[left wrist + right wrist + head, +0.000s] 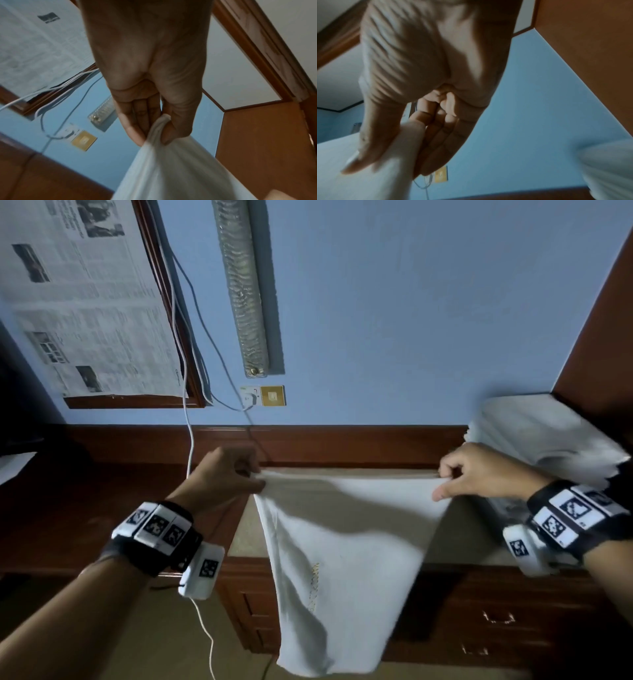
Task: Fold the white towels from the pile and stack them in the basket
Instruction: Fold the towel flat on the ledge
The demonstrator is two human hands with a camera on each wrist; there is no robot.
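A white towel [346,559] hangs in the air in front of the desk, stretched by its top edge between both hands. My left hand [253,475] pinches the top left corner; in the left wrist view the thumb and fingers of that hand [154,136] clamp a bunched fold of the towel [171,169]. My right hand [443,484] pinches the top right corner, and in the right wrist view that hand [399,155] holds the towel [368,175] between thumb and fingers. A pile of white towels [548,436] lies at the back right of the desk. No basket is in view.
A wooden desk [513,628] with drawers stands below the towel, its pale top [246,532] partly showing. On the blue wall are a socket plate [272,396], hanging cables [188,440] and a newspaper-covered frame [85,302]. A wooden cabinet side [603,337] rises at right.
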